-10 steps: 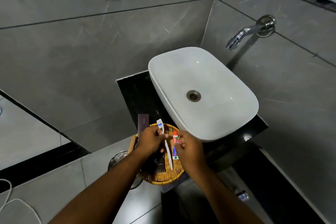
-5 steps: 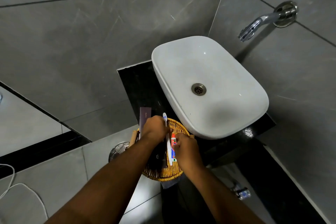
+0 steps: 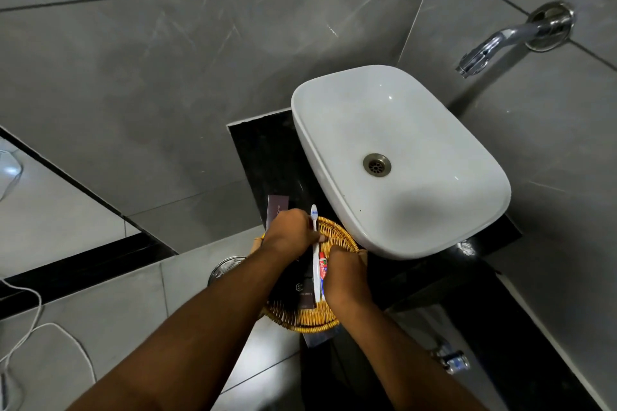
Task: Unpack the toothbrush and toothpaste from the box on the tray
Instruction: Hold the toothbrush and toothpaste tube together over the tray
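Note:
A round wicker tray sits on the black counter left of the basin. A white toothbrush lies lengthwise across it, bristle end pointing away from me. My left hand pinches the toothbrush near its neck. A small red and white toothpaste tube lies right beside the brush, and my right hand is closed on its near end. A dark box rests in the tray under my left wrist. A second dark purple box sticks out beyond my left hand.
A white basin with a metal drain fills the counter's right part, its rim touching the tray's far side. A chrome spout comes out of the right wall. Grey tiled walls surround the black counter. A white cable lies lower left.
My right hand has brought the toothpaste down beside the toothbrush, lower in the tray. The left hand stays on the toothbrush. The camera has tilted down slightly.

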A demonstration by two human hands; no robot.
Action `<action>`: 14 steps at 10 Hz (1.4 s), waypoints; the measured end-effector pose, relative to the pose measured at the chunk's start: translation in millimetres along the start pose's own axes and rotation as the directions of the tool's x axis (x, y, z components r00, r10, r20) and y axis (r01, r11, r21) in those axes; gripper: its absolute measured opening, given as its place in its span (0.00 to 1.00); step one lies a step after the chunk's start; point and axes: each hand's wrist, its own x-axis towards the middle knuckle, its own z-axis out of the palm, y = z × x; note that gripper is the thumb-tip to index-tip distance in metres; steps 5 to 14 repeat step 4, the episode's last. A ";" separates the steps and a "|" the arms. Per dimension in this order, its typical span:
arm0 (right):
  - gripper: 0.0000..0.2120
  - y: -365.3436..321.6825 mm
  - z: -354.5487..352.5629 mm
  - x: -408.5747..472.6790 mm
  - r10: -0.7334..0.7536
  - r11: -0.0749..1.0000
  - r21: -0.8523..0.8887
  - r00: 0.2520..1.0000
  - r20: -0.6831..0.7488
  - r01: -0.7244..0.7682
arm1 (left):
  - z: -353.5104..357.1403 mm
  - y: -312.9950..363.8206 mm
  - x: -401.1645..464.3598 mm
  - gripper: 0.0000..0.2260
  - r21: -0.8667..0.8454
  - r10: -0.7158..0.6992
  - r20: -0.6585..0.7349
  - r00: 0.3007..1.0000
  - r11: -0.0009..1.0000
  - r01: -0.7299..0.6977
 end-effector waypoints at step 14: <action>0.05 -24.9 -55.5 -3.2 -0.161 0.987 -0.010 0.981 -0.109 0.161 | -70.4 -31.8 -42.8 0.11 0.134 0.160 -0.110 0.981 0.980 -0.144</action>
